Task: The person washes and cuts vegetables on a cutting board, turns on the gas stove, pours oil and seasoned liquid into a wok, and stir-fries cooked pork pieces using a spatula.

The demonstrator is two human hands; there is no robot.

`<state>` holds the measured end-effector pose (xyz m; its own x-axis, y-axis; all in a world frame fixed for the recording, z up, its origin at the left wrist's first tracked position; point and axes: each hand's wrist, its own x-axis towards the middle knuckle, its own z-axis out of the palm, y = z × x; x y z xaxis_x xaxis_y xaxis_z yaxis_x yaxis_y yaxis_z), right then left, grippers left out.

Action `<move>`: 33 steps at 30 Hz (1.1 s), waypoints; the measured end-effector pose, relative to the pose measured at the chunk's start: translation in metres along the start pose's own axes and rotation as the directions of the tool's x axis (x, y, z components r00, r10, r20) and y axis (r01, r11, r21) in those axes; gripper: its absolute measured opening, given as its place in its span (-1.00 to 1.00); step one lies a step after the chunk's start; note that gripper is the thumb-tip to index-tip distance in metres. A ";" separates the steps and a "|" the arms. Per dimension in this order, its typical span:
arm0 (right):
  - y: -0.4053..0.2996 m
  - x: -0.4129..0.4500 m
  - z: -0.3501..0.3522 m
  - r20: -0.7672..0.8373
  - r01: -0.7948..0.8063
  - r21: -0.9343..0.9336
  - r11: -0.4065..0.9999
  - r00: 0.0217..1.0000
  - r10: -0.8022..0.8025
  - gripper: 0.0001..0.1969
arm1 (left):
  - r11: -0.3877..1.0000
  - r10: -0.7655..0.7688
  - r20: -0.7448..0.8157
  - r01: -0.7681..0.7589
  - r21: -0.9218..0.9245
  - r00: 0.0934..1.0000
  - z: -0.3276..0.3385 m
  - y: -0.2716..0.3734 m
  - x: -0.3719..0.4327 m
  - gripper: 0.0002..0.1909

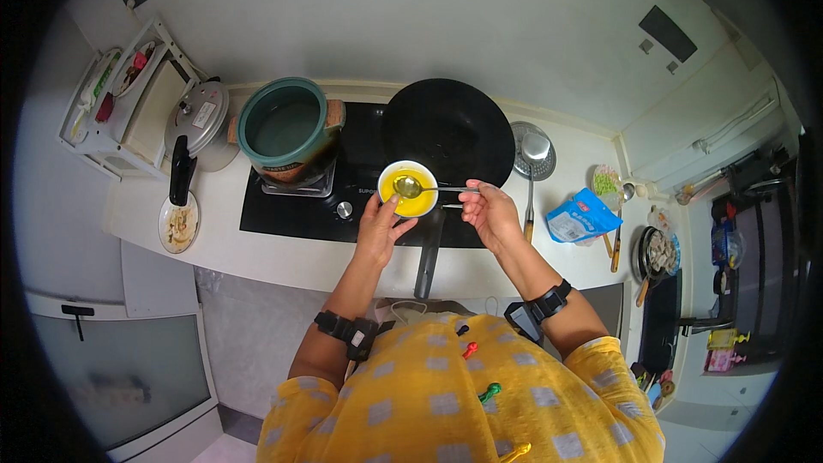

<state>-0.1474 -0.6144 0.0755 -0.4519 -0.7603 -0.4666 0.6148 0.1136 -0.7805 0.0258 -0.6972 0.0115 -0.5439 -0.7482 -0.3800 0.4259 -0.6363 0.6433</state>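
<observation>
My left hand (379,228) holds a small white bowl (434,200) by its near left rim. Yellow liquid (411,207) lies in the bowl. My right hand (492,213) grips the handle of a metal spoon (407,187), whose round head is over or in the liquid; which of the two cannot be told. The bowl is above the near left edge of a black wok (450,128) on the black cooktop (283,220). The wok's handle (429,257) points toward me, between my forearms.
At left stand a green ceramic pot (283,157), a pressure cooker (209,119) and a stained plate (179,225). At right are a skimmer (548,164), a ladle (535,148), a blue bag (582,217), a bowl of chopped greens (606,180) and a dish of pale pieces (661,251).
</observation>
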 end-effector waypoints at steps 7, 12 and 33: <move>-0.026 0.020 -0.026 -0.044 0.039 0.103 0.994 0.998 -0.034 -0.80 | 0.999 0.006 -0.030 -0.007 -0.039 1.000 -0.004 0.005 -0.002 -0.58; -0.026 0.045 -0.047 -0.161 0.131 -0.057 0.990 0.977 -0.139 -0.79 | 0.998 0.020 -0.036 -0.022 -0.051 0.999 -0.008 0.009 -0.007 -0.57; -0.050 0.099 -0.063 -0.072 0.435 -0.550 0.713 0.825 -0.560 -0.69 | 0.999 0.034 -0.108 -0.035 -0.010 0.994 -0.007 0.014 -0.019 -0.62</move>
<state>-0.2637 -0.6544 0.0422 -0.7639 -0.6450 0.0218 -0.1143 0.1020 -0.9882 0.0477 -0.6929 0.0229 -0.4479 -0.7851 -0.4278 0.4517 -0.6116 0.6496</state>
